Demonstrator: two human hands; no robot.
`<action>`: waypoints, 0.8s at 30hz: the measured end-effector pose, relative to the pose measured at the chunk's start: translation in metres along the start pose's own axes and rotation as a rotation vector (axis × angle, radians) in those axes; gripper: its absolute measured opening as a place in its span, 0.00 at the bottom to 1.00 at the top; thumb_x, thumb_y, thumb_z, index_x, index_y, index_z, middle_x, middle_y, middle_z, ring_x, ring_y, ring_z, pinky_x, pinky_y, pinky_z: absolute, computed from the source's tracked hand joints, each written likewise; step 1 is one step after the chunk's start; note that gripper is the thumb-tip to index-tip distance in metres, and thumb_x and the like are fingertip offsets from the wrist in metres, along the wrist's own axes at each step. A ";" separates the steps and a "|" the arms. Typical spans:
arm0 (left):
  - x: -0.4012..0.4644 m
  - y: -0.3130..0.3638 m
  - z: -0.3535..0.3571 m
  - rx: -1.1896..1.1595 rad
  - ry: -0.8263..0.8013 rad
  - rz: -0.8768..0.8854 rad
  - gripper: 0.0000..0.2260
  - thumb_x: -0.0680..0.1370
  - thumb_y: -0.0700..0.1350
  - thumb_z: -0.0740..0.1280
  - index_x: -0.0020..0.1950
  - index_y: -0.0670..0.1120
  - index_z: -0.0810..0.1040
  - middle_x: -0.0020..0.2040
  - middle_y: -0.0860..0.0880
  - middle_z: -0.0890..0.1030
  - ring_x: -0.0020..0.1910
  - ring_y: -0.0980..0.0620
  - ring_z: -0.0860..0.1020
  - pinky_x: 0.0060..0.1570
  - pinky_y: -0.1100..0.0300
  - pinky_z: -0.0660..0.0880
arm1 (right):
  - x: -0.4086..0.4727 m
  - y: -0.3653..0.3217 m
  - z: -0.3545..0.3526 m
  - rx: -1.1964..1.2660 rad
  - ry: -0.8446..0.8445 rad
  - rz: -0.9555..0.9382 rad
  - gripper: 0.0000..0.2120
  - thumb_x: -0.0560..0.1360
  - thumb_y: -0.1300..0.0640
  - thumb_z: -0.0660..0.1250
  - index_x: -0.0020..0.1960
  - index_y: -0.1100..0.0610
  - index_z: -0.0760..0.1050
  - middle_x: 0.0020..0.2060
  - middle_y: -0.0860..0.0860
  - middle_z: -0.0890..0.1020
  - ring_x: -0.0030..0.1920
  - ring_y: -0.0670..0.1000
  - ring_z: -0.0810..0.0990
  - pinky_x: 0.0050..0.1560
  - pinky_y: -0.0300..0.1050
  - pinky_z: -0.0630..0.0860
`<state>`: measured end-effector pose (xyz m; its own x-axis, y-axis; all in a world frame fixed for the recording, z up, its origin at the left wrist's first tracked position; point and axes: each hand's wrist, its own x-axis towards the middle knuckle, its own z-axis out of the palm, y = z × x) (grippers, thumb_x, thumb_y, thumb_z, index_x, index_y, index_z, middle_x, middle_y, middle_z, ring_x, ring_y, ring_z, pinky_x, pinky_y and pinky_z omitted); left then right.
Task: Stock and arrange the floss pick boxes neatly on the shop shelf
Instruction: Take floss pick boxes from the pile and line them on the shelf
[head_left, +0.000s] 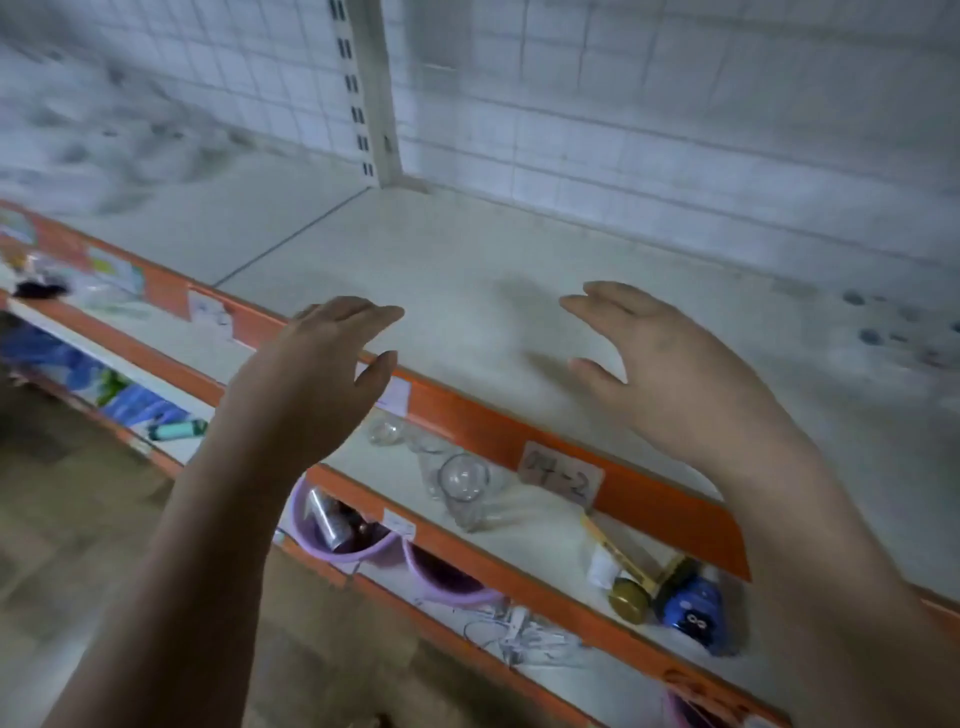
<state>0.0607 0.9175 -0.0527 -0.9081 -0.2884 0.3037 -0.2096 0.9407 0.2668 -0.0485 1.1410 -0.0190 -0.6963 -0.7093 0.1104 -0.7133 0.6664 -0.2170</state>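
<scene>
The white shop shelf (467, 270) with an orange front strip (488, 426) runs across the view, its board bare and dusty. No floss pick box shows anywhere in the frame. My left hand (317, 374) hovers over the front edge of the shelf, fingers loosely bent and holding nothing. My right hand (660, 364) is raised above the shelf board to the right, palm facing left, fingers spread and relaxed, also holding nothing. The two hands face each other with a wide gap between them.
A slotted metal upright (363, 93) and a wire grid back panel (649, 114) stand behind the shelf. The lower shelf holds clear plastic globes (462, 478), a blue toy (693, 613) and a gold lid (628, 600). Purple bowls (343, 525) sit below that.
</scene>
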 end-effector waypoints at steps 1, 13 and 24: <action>-0.006 -0.025 -0.009 0.005 0.008 -0.018 0.17 0.76 0.46 0.62 0.66 0.48 0.73 0.62 0.46 0.76 0.60 0.44 0.74 0.58 0.49 0.72 | 0.012 -0.022 0.009 0.003 0.005 -0.018 0.25 0.78 0.51 0.59 0.74 0.48 0.58 0.74 0.46 0.58 0.72 0.49 0.59 0.69 0.45 0.61; -0.045 -0.290 -0.105 0.110 -0.023 -0.164 0.19 0.76 0.42 0.66 0.68 0.44 0.71 0.62 0.44 0.76 0.57 0.45 0.76 0.54 0.53 0.72 | 0.154 -0.247 0.096 0.031 0.011 -0.121 0.23 0.77 0.53 0.61 0.71 0.49 0.64 0.71 0.49 0.65 0.70 0.51 0.63 0.66 0.49 0.65; 0.042 -0.484 -0.116 0.083 -0.039 -0.211 0.20 0.77 0.45 0.64 0.70 0.50 0.69 0.65 0.48 0.74 0.61 0.48 0.73 0.57 0.56 0.69 | 0.346 -0.369 0.162 0.107 0.051 -0.163 0.22 0.77 0.52 0.61 0.70 0.49 0.65 0.69 0.49 0.67 0.68 0.51 0.65 0.66 0.50 0.65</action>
<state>0.1662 0.4294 -0.0635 -0.8538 -0.4751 0.2128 -0.4242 0.8719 0.2444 -0.0132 0.6131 -0.0576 -0.5772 -0.7914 0.2014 -0.8064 0.5133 -0.2937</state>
